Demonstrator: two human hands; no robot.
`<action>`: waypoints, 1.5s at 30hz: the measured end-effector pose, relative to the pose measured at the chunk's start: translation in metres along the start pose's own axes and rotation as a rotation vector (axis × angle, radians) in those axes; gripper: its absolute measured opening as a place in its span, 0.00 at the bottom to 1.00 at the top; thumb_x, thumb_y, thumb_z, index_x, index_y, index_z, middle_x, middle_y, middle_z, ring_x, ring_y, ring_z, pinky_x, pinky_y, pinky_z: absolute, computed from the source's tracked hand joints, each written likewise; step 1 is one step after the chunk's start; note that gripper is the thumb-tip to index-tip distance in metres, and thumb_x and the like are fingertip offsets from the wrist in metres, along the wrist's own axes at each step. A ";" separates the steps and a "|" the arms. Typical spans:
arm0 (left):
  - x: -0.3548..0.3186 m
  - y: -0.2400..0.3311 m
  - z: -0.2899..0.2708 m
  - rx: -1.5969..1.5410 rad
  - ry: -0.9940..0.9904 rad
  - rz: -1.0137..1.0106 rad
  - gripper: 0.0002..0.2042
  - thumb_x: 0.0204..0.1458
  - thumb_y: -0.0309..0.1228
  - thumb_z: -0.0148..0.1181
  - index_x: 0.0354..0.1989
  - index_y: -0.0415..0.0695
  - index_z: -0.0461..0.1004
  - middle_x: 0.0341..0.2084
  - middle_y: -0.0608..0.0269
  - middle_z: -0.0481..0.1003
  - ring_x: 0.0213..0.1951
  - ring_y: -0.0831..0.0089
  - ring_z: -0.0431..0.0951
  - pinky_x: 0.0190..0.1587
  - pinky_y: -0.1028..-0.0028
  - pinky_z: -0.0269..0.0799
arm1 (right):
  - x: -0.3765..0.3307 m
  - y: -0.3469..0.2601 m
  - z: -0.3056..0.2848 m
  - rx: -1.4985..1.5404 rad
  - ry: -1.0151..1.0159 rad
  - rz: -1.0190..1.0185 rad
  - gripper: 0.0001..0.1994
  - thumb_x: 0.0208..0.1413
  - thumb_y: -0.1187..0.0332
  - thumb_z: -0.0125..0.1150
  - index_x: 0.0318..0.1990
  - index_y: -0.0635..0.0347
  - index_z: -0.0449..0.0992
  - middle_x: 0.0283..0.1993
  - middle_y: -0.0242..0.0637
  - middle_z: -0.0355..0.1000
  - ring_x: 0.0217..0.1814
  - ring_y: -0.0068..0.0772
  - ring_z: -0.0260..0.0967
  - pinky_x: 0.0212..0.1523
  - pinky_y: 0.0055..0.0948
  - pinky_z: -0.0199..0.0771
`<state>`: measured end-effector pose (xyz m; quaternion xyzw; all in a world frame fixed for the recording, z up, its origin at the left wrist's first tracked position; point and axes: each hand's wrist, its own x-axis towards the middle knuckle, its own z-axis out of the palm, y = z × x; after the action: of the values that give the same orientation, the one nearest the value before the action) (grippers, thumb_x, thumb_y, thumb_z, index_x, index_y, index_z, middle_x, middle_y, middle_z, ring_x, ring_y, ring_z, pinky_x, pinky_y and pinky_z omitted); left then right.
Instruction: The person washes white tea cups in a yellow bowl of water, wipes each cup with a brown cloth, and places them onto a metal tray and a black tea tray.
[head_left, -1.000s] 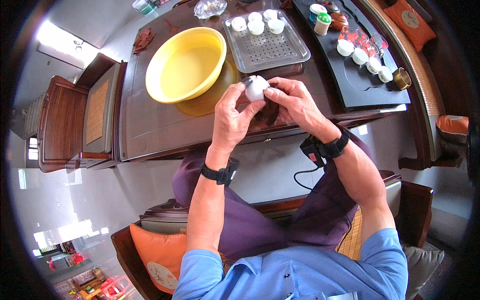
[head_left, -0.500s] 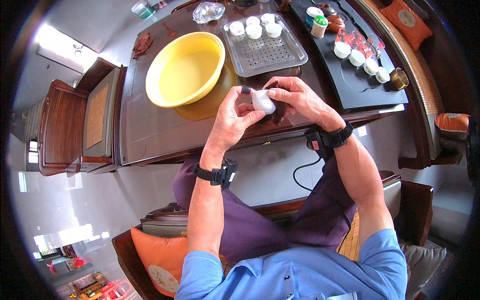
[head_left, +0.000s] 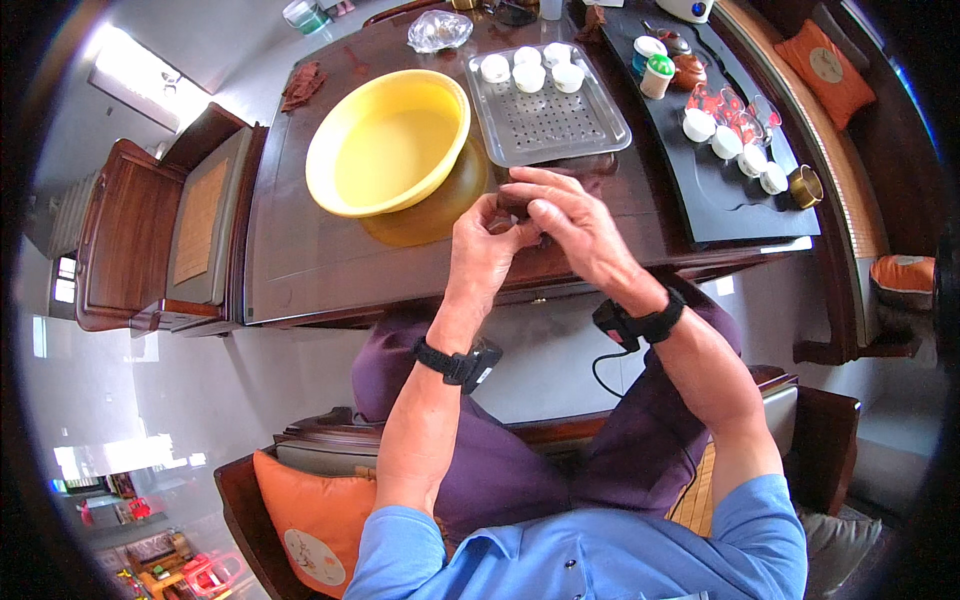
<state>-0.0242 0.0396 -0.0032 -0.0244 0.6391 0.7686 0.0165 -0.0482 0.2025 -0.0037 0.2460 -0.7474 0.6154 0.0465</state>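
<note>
My left hand (head_left: 482, 245) and my right hand (head_left: 580, 225) meet over the table's near edge, both with fingers closed. A dark brown cloth (head_left: 514, 203) is bunched between them, its upper part showing between the fingers. My right fingers press over the cloth. The small white teacup seen in my left fingers a moment ago is now hidden by cloth and hands. Just beyond my hands is a metal tray (head_left: 560, 140) with a perforated base and several white teacups (head_left: 529, 77) on it. A yellow basin (head_left: 325, 185) with water in it stands to the left of the tray.
On the right, a black tea board (head_left: 700, 205) carries a row of white cups (head_left: 726, 142), brown teapots (head_left: 689, 72), a green-lidded jar (head_left: 657, 75) and a brass-coloured cup (head_left: 805, 186). Crumpled clear plastic (head_left: 440, 31) and a reddish-brown cloth (head_left: 302, 86) lie at the far side.
The white teacup between my hands has gone out of sight behind cloth and fingers. My right hand has turned over the cloth and closed in toward my left hand. The view has shifted slightly.
</note>
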 end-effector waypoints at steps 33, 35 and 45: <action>0.001 0.002 -0.013 -0.248 -0.187 -0.029 0.14 0.65 0.33 0.56 0.54 0.38 0.75 0.45 0.64 0.79 0.44 0.79 0.77 0.52 0.74 0.73 | -0.002 -0.005 0.006 0.068 -0.054 -0.065 0.28 0.58 0.76 0.59 0.67 0.60 0.66 0.66 0.45 0.67 0.71 0.41 0.61 0.70 0.37 0.61; 0.001 0.000 -0.015 -0.235 -0.181 -0.030 0.15 0.66 0.35 0.56 0.54 0.38 0.75 0.45 0.64 0.79 0.45 0.78 0.78 0.50 0.75 0.74 | 0.001 -0.010 -0.002 0.360 -0.083 0.147 0.24 0.66 0.70 0.52 0.69 0.63 0.64 0.64 0.40 0.68 0.68 0.29 0.62 0.69 0.33 0.62; -0.008 -0.002 -0.003 0.047 -0.169 0.075 0.18 0.58 0.40 0.68 0.51 0.40 0.77 0.44 0.72 0.76 0.45 0.81 0.72 0.52 0.76 0.68 | 0.000 0.002 0.012 0.327 0.021 0.120 0.16 0.66 0.68 0.54 0.57 0.65 0.75 0.54 0.39 0.76 0.58 0.32 0.71 0.64 0.31 0.66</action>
<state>-0.0165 0.0370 -0.0048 0.0649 0.6537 0.7528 0.0420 -0.0468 0.1915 -0.0085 0.1988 -0.6499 0.7332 -0.0233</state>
